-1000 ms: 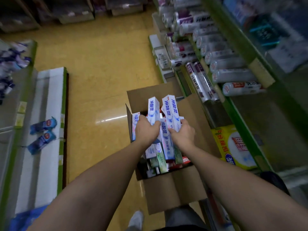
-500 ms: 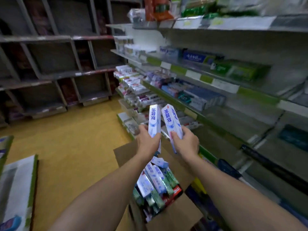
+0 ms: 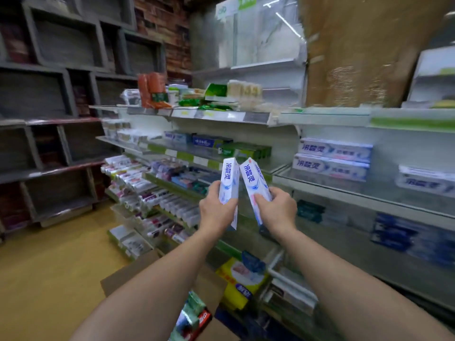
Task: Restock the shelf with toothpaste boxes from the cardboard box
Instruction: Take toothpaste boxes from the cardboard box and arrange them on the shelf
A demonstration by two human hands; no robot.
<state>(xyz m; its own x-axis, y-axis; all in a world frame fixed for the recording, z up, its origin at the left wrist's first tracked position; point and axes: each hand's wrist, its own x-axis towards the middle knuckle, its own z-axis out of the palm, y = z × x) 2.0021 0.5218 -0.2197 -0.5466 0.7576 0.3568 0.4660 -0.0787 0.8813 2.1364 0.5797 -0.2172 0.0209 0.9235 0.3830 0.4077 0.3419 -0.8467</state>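
Observation:
My left hand [image 3: 216, 212] grips a white and blue toothpaste box [image 3: 229, 179], held nearly upright. Beside it, my right hand [image 3: 277, 210] grips a second matching box [image 3: 253, 179], tilted a little to the left so the two box tops almost touch. Both boxes are raised in front of the shelf unit. Matching white and blue boxes [image 3: 332, 159] lie stacked on the glass shelf [image 3: 327, 190] to the right. The open cardboard box [image 3: 123, 279] sits low on the floor under my arms, with more toothpaste boxes [image 3: 194, 313] inside.
Shelves at the right carry several rows of toothpaste and other packs. A yellow pack [image 3: 240, 281] stands on the low shelf next to the cardboard box. Dark cubby shelving [image 3: 49, 119] lines the back left. Yellow floor [image 3: 49, 279] spreads to the left.
Both hands lifted a toothpaste box each out of the cardboard box and up to shelf height. My view rose from the floor to the shelves.

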